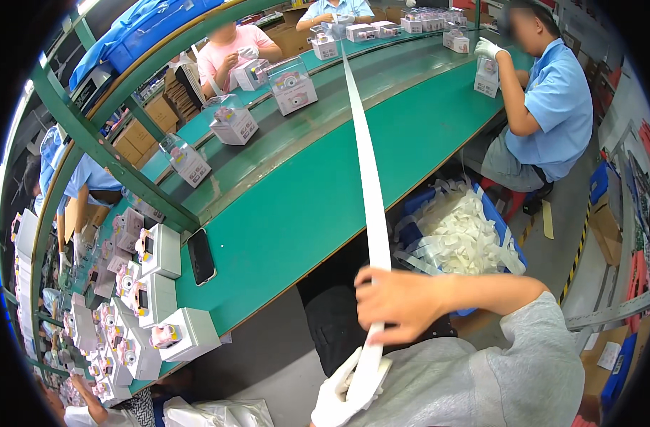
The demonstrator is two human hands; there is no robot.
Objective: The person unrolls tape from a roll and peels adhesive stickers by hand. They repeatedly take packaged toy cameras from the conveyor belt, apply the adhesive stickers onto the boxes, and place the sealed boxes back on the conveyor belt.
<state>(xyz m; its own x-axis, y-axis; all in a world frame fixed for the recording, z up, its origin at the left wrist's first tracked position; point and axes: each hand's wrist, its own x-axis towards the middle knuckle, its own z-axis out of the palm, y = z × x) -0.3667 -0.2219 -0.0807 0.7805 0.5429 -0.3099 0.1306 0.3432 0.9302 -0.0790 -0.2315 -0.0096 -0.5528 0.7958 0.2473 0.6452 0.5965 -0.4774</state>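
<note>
A long white strip (371,192) runs from my hands up across the green bench and narrows toward its far side; where its far end lies I cannot tell. My bare right hand (403,302) closes round the strip, just off the near bench edge. Lower down, my left hand (350,395), in a white glove, grips the strip's near end, which appears looped against the palm. Beside my right arm, a blue bin (497,217) holds a tangled heap of similar white strips (464,231).
White boxes topped with pink toy cameras (197,334) crowd the bench's left end beside a black phone (201,257). Clear-topped boxes (293,89) stand along the conveyor (339,107). A co-worker in blue (552,107) sits at right; others work across the bench and at left. Green frame posts (136,181) rise at left.
</note>
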